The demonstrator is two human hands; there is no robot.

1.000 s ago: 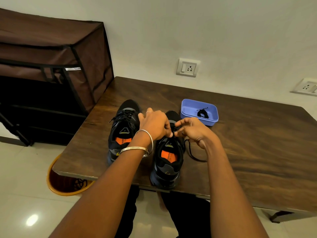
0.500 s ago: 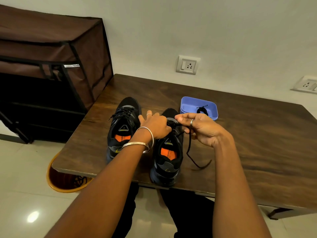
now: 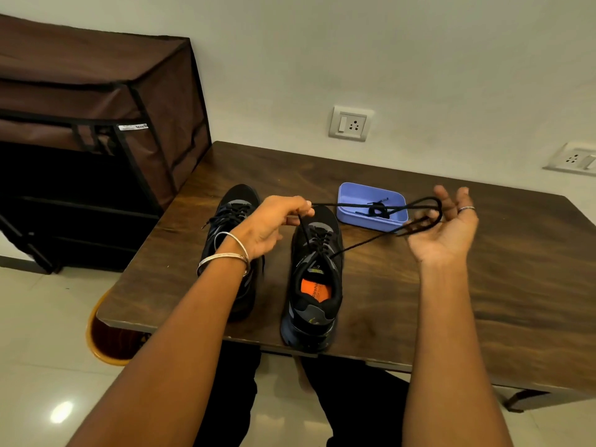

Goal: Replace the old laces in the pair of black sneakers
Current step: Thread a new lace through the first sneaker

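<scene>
Two black sneakers stand side by side near the front edge of the wooden table point(image 3: 483, 291). The left sneaker point(image 3: 240, 198) is laced and partly hidden behind my left wrist. From the right sneaker point(image 3: 314, 304), with its orange insole, a black lace point(image 3: 361, 245) is pulled out and up. My left hand point(image 3: 274, 224) pinches one stretch of that lace above the shoe's toe. My right hand point(image 3: 446, 230) is raised palm up to the right, fingers spread, with the lace looped over them.
A blue tray point(image 3: 353, 204) holding a bundled black lace point(image 3: 379, 210) sits behind the right sneaker. A brown fabric cabinet point(image 3: 96, 91) stands at the left. An orange bin point(image 3: 98, 345) is on the floor under the table's left corner. My legs are under the table's front edge.
Both hands have left the right sneaker's eyelets and moved apart. My right hand swung out to the right and opened, drawing a long stretch of lace out of the shoe.
</scene>
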